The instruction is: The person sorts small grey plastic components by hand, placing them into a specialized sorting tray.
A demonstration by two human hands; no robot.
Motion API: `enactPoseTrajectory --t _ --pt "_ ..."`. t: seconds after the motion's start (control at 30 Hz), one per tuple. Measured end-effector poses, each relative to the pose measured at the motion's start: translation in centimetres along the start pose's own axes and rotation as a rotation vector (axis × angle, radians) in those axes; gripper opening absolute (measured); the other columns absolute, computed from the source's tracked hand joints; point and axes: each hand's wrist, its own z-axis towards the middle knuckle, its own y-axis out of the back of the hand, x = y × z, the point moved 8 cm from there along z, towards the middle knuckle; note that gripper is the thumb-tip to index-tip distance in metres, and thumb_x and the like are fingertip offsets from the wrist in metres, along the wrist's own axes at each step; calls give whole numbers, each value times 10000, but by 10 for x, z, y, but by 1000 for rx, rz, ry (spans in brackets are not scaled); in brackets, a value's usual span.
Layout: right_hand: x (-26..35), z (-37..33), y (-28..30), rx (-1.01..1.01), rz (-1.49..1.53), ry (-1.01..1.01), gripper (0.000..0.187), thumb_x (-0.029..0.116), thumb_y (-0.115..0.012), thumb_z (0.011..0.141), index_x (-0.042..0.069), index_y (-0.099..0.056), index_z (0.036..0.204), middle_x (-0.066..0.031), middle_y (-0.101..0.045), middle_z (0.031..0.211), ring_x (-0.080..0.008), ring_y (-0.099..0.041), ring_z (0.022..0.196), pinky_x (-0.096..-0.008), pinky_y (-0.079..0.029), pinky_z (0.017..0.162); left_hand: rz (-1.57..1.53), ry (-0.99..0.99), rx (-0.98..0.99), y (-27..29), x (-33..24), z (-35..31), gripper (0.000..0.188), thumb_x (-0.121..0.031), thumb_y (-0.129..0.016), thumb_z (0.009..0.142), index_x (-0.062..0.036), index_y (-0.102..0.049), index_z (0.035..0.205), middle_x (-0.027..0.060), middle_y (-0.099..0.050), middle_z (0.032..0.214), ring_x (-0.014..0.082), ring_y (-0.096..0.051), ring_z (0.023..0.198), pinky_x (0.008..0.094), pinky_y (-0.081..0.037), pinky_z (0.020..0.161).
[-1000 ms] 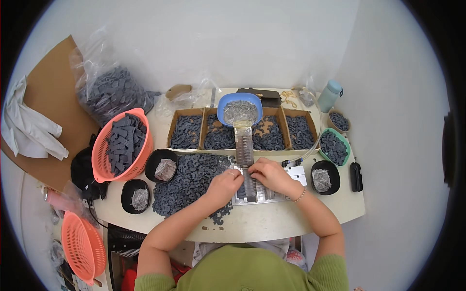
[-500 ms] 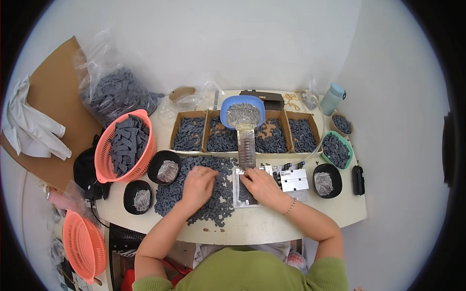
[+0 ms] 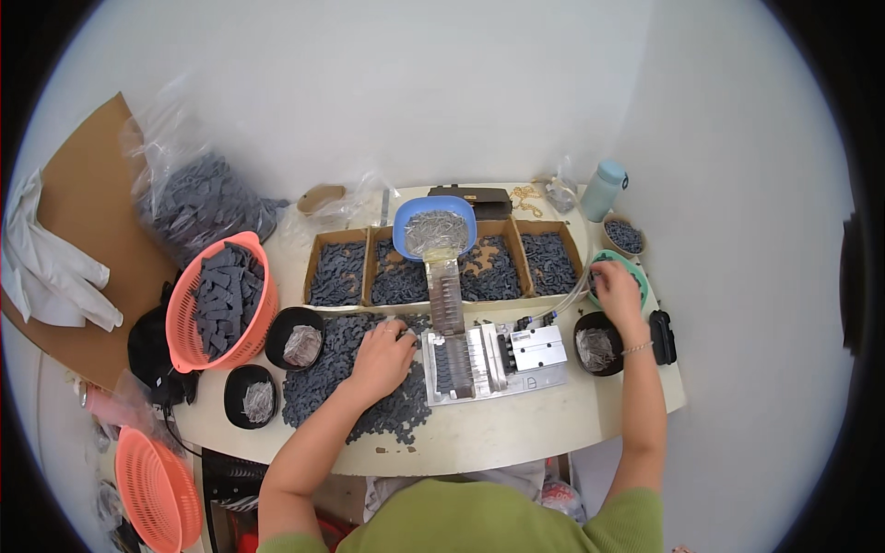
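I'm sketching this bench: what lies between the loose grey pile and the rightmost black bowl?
In the head view, the metal fixture lies between the grey pile and the rightmost black bowl.

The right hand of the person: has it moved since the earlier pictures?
Yes. Judged against the metal fixture, the right hand has moved right and forward, from the fixture's left part to the green bowl.
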Motion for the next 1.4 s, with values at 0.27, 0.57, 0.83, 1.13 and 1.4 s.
enactPoseTrajectory --t 0.27,0.57,0.83,1.13,1.4 --pt "-89 4 -39 275 -78 -97 158 116 -736 717 87 -705 870 -147 -664 863 -321 -640 865 -411 -504 810 -232 -39 34 37 -21 -25 139 -90 -658 802 -46 -659 934 89 -614 946 293 -564 940 380 -465 831" --pt "-81 -9 -17 248 521 -269 198 4 -594 849 28 -672 1030 -55 -674 766 -117 -638 694 -265 -509 656 -196 171 -260 97 19 -83 207 0 -683 737 -3 -656 942 136 -638 986 314 -588 958 373 -473 842" --pt "123 -40 -38 568 661 137 205 67 -624 860 34 -668 1057 -96 -700 896 -138 -663 762 -268 -525 710 144 531 -380 130 121 -163 125 17 -631 756 15 -613 880 175 -589 855 370 -568 844 420 -451 757" --pt "225 -73 -108 243 182 680 169 221 -659 799 62 -612 766 -76 -567 767 -251 -614 774 -383 -518 660 116 674 -176 105 160 -179 91 23 -660 693 6 -625 775 173 -596 769 357 -593 760 426 -472 696" --pt "237 -87 -89 250 74 760 325 276 -692 791 42 -653 1014 -76 -562 895 -243 -556 873 -368 -467 746 97 651 -394 124 158 -183 150 89 -613 715 12 -576 838 175 -581 734 326 -601 708 391 -469 649"
